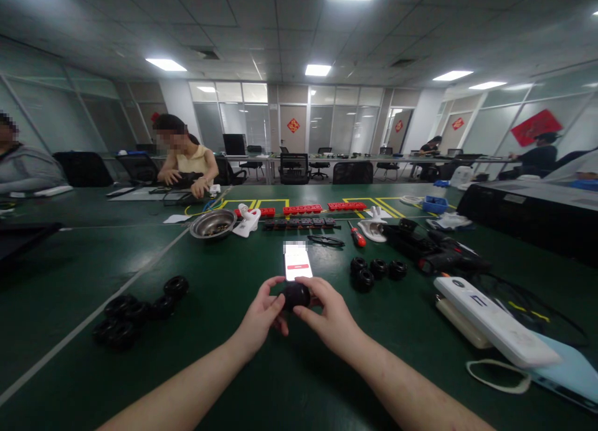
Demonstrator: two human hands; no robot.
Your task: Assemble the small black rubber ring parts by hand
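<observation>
A black rounded piece (297, 296), much like the small black tyres on the table, is pinched between both hands in front of me. My left hand (264, 309) grips its left side with the thumb on top. My right hand (329, 306) closes on its right side. Just beyond it lies a phone (298, 263) with a lit screen. To the left sits a loose pile of small black tyres (122, 312), with another tyre (176, 286) beside it. Several more black tyres (378, 268) are grouped to the right.
Across the green table (224, 381) are a metal bowl (213, 224), red strips (302, 209), a black strip (301, 223), glasses (327, 240) and a red screwdriver (358, 236). A white device (495, 319) lies at right. A person (189, 160) works opposite, left.
</observation>
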